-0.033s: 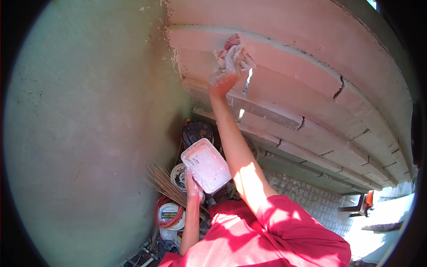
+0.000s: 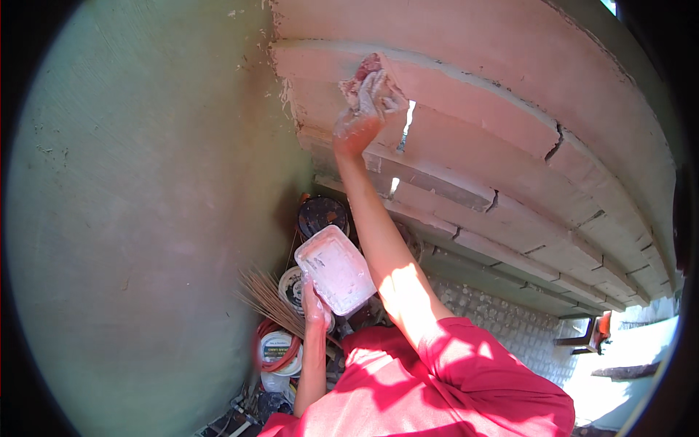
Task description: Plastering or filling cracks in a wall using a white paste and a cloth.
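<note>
My left hand [image 2: 314, 306] grips the lower left edge of a shallow rectangular plastic tub [image 2: 336, 271]. A pale, pinkish-white paste coats the inside of the tub. Raised at the upper middle, my right hand [image 2: 370, 109] is closed around a crumpled reddish rag [image 2: 368, 67] smeared with white. The rag is against or very near the stepped, pinkish plaster surface [image 2: 466, 95]; I cannot tell whether it touches. White residue covers the fingers of my right hand, and some is on my left.
A greenish wall [image 2: 145, 218] fills the left side. Below stand a dark bucket [image 2: 320, 215], a white bucket [image 2: 279, 352] with a red hose [image 2: 263, 328], and a bundle of thin sticks [image 2: 269, 295]. A bench [image 2: 579, 339] stands at lower right. Gaps and cracks [image 2: 555, 143] run through the plaster.
My right hand and the rag have shifted slightly left along the plaster surface. The tub in my left hand has barely moved.
</note>
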